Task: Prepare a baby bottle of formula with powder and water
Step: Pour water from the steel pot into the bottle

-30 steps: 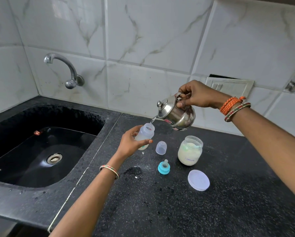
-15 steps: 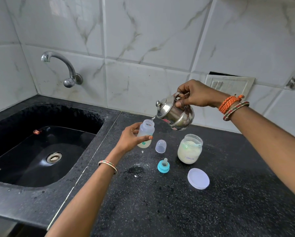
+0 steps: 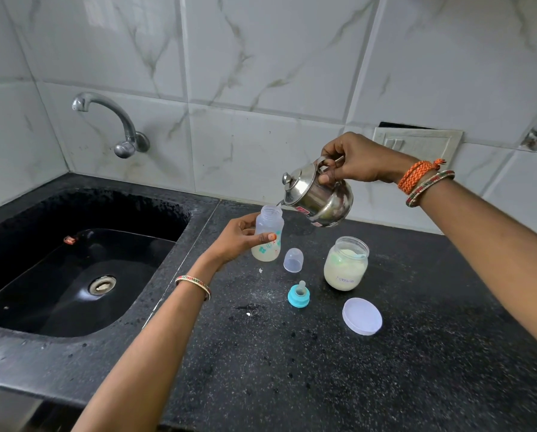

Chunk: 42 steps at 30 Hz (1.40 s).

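Note:
My left hand (image 3: 240, 241) grips a clear baby bottle (image 3: 268, 233) with teal prints, upright just above the black counter, with pale powder at its bottom. My right hand (image 3: 354, 159) holds a small steel kettle (image 3: 318, 194) by its handle, tilted left, its spout touching the bottle's open mouth. On the counter to the right stand an open jar of formula powder (image 3: 345, 264), the clear bottle cap (image 3: 293, 260), the teal nipple ring (image 3: 299, 295) and the jar's white lid (image 3: 362, 315).
A black sink (image 3: 74, 275) with a steel drain lies to the left, under a wall tap (image 3: 117, 129). The speckled black counter (image 3: 323, 369) has some spilled powder and wet spots near the nipple ring. A switch plate (image 3: 416, 143) sits on the tiled wall.
The bottle is held slightly higher and more upright under the kettle's spout. The kettle stays tilted over the bottle's mouth; both hands have barely shifted.

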Each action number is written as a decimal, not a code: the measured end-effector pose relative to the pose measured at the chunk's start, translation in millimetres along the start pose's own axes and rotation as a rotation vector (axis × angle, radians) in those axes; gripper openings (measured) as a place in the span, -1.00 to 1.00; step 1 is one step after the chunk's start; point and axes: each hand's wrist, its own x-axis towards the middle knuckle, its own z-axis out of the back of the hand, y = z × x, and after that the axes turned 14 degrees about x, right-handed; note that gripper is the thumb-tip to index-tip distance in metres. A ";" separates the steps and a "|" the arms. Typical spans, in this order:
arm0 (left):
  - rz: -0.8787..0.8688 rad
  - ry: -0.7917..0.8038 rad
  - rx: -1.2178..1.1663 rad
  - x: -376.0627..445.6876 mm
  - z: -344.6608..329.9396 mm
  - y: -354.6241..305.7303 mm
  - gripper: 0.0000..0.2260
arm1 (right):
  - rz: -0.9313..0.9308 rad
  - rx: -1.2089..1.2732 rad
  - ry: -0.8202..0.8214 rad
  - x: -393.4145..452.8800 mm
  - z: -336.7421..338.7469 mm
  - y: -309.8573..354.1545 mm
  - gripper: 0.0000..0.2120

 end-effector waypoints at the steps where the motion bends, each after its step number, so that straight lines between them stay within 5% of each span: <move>1: 0.001 0.001 -0.003 0.3 0.4 -0.8 -0.57 | 0.001 0.001 0.000 -0.2 0.7 0.2 -0.70; 42: 0.032 -0.017 -0.034 2.9 -12.4 -1.8 -0.51 | 0.032 -0.136 -0.019 -6.6 8.8 10.7 -0.71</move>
